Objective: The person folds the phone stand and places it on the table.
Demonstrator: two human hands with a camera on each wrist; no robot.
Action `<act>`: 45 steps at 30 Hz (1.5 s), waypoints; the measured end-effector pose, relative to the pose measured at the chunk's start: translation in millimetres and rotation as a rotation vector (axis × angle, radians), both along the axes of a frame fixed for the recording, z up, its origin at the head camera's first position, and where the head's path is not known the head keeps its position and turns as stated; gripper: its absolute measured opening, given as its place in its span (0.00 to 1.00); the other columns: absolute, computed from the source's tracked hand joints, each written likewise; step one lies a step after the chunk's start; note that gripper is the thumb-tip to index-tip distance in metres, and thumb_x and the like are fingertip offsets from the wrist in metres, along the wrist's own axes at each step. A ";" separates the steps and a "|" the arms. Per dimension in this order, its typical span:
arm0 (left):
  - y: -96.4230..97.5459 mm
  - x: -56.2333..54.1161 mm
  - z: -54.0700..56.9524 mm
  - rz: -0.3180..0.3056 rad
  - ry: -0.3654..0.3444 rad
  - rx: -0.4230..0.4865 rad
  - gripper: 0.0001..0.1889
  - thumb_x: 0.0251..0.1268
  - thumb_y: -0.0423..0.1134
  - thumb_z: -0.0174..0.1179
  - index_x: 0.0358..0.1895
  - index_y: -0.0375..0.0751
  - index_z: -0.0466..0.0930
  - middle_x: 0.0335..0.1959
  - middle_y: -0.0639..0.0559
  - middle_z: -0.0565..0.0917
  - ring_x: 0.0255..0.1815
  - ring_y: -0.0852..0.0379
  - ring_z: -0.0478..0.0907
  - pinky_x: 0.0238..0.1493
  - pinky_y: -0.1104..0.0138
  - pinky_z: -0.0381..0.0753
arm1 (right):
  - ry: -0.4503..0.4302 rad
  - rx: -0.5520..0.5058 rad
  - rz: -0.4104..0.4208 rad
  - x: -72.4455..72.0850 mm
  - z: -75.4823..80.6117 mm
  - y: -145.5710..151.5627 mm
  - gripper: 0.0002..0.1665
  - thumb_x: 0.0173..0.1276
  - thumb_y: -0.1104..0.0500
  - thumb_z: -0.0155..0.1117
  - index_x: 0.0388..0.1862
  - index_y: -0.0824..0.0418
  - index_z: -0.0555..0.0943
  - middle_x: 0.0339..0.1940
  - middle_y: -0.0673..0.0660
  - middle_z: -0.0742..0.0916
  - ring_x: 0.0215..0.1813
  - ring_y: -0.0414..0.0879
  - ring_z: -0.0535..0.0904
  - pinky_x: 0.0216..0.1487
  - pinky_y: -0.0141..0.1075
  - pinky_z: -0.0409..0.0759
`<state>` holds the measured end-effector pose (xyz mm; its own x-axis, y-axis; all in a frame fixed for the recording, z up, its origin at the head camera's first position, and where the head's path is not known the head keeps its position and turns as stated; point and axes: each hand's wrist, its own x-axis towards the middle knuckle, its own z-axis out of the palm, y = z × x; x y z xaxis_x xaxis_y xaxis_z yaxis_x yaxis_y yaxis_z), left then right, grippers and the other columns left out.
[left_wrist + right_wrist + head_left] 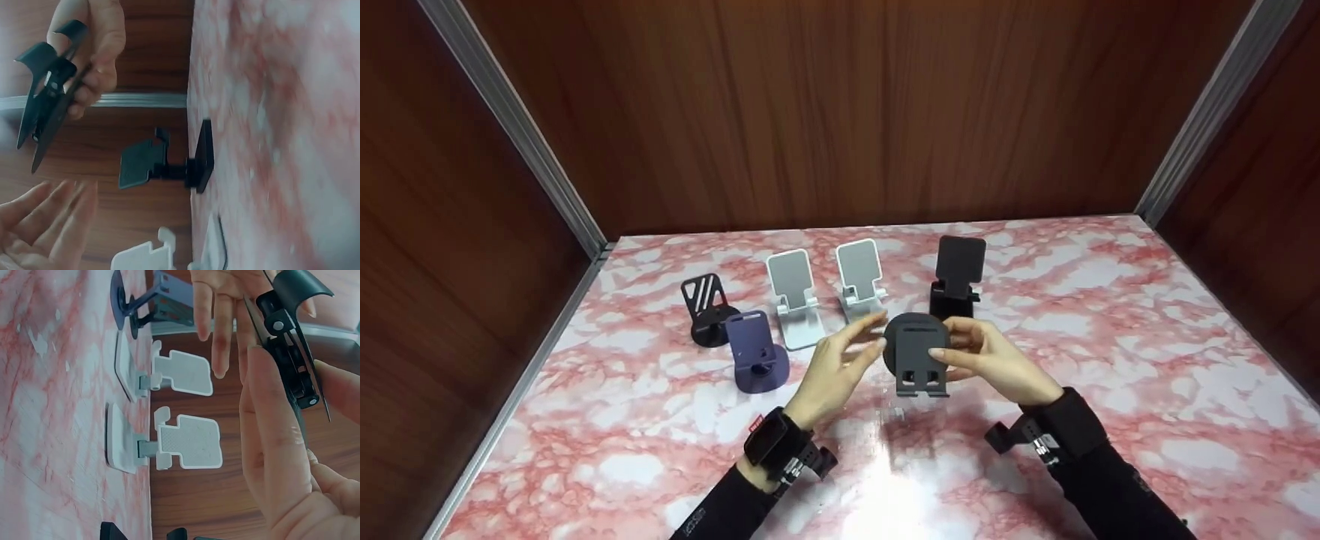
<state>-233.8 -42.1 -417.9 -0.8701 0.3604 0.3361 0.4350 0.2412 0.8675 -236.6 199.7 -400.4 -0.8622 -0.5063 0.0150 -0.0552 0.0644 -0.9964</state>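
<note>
A dark grey folding phone stand (pixel 916 346) with a round base is held up over the table, its plate lying folded close against the base. My right hand (pixel 997 358) pinches it from the right, thumb on the plate and fingers behind. From the left wrist view, the thin edges of the folded stand (pixel 50 115) and its two curved lips show. My left hand (pixel 834 369) is just left of the stand with its fingers extended. A small gap separates those left fingers (pixel 70 216) from the stand in the left wrist view.
Behind stand two white phone stands (pixel 791 281) (pixel 859 266) and a black one (pixel 960 262). To the left are a purple stand (pixel 750 341) and a black slotted stand (pixel 703 300). Wooden panels (pixel 840 112) enclose the pink marbled table (pixel 1147 337) at back and sides.
</note>
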 end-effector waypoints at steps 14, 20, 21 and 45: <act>3.2 -2.0 -12.2 0.322 0.477 -0.668 0.36 0.70 0.49 0.44 0.74 0.47 0.38 0.77 0.51 0.39 0.77 0.50 0.32 0.76 0.54 0.38 | -0.078 -0.046 -0.014 -7.1 -5.7 6.6 0.24 0.64 0.61 0.60 0.56 0.70 0.69 0.44 0.56 0.84 0.44 0.47 0.84 0.47 0.45 0.83; 3.9 -3.3 -18.5 0.394 0.472 -0.828 0.36 0.69 0.54 0.42 0.74 0.46 0.39 0.77 0.51 0.38 0.77 0.50 0.32 0.76 0.52 0.39 | -0.094 -0.023 -0.035 -11.6 -8.5 12.8 0.26 0.65 0.59 0.60 0.58 0.71 0.67 0.46 0.56 0.82 0.45 0.46 0.82 0.47 0.44 0.83; 3.8 -3.5 -19.2 0.401 0.468 -0.847 0.36 0.69 0.54 0.41 0.74 0.46 0.40 0.76 0.51 0.39 0.77 0.50 0.32 0.76 0.52 0.39 | -0.093 -0.016 -0.040 -12.5 -8.8 14.3 0.27 0.65 0.59 0.60 0.59 0.70 0.66 0.46 0.55 0.82 0.45 0.45 0.82 0.47 0.43 0.83; 0.7 -2.9 -22.6 0.397 0.388 -0.931 0.36 0.69 0.57 0.40 0.73 0.43 0.44 0.76 0.48 0.45 0.77 0.48 0.37 0.76 0.52 0.41 | -0.260 -0.122 -0.169 -40.2 -9.0 95.3 0.13 0.68 0.62 0.55 0.50 0.60 0.69 0.38 0.50 0.84 0.39 0.41 0.83 0.43 0.35 0.83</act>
